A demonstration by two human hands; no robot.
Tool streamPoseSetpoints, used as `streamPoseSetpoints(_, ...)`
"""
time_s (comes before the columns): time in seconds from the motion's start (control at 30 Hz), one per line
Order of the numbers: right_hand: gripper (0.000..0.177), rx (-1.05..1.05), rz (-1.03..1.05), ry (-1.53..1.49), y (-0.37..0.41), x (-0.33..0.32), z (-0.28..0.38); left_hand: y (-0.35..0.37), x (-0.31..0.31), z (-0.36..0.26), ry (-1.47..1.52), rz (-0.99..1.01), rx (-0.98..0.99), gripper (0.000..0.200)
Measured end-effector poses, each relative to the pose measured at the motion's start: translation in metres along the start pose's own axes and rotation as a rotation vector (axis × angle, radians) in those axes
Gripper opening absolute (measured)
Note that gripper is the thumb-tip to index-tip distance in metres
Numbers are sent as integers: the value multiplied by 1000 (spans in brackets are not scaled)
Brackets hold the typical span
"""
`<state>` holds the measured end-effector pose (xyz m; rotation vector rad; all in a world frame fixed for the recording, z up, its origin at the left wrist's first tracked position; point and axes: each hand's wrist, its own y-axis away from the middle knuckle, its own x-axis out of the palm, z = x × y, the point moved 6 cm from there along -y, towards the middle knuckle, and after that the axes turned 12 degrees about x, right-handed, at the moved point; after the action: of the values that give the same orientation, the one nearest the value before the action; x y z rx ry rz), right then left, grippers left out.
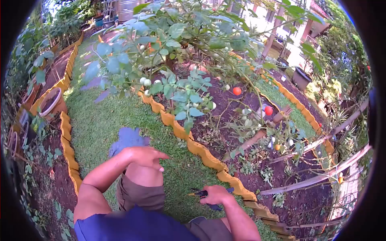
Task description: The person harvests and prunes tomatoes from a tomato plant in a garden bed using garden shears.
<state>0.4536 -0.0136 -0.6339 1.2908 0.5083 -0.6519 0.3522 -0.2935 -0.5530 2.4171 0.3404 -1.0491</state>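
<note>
My left hand (146,156) is over my bent knee, its index finger stretched out to the right and the other fingers partly hidden; it holds nothing I can see. My right hand (217,195) is low beside the yellow scalloped edging (201,154), closed around what look like pruning shears (199,193) with dark jaws and a touch of yellow. The palm hides most of the tool. Beyond the edging, tomato plants (187,94) carry a red tomato (237,91), another red tomato (268,110), an orange one (277,147) and several pale green ones.
A strip of grass (104,108) runs between the edged beds. Wooden stakes (317,172) slant across the right bed, and a fallen wooden piece (251,143) lies on its soil. At the left stands a clay pot (56,105). Leafy branches (161,36) overhang the path ahead.
</note>
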Motion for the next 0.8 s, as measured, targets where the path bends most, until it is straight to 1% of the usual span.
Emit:
streamPoseSetpoints(0.03,53,0,-11,12,-4,-1,2,-1,7,18,81,-30,66,72)
streamPoseSetpoints(0.07,53,-2,-24,23,-7,-3,5,-3,16,43,327,-134,182,62)
streamPoseSetpoints(0.17,52,-15,-75,28,-7,-8,14,13,35,99,1127,-461,121,65)
streamPoseSetpoints(0.23,57,-20,-70,11,-6,-9,15,33,83,130,1515,-466,-91,65)
streamPoseSetpoints(0.3,60,1,-54,-19,-7,-5,11,47,150,157,1703,-453,-247,66)
streamPoseSetpoints(0.4,63,41,-31,25,-13,1,3,66,256,178,1773,-384,-440,67)
streamPoseSetpoints(0.43,63,45,-19,32,-16,1,3,74,284,183,1766,-365,-469,67)
streamPoseSetpoints(0.5,63,62,4,43,-20,4,2,82,309,193,1760,-346,-478,68)
streamPoseSetpoints(0.57,63,68,13,21,-19,2,10,88,291,193,1798,-391,-393,69)
streamPoseSetpoints(0.6,63,78,15,8,-18,0,12,90,263,186,1839,-435,-335,69)
streamPoseSetpoints(0.67,66,69,27,-7,-21,1,12,96,168,154,1908,-585,-240,75)
streamPoseSetpoints(0.73,67,58,40,-11,-21,3,14,94,91,145,1847,-904,148,75)
streamPoseSetpoints(0.8,62,69,16,22,-21,7,10,94,67,185,1605,-1104,77,61)
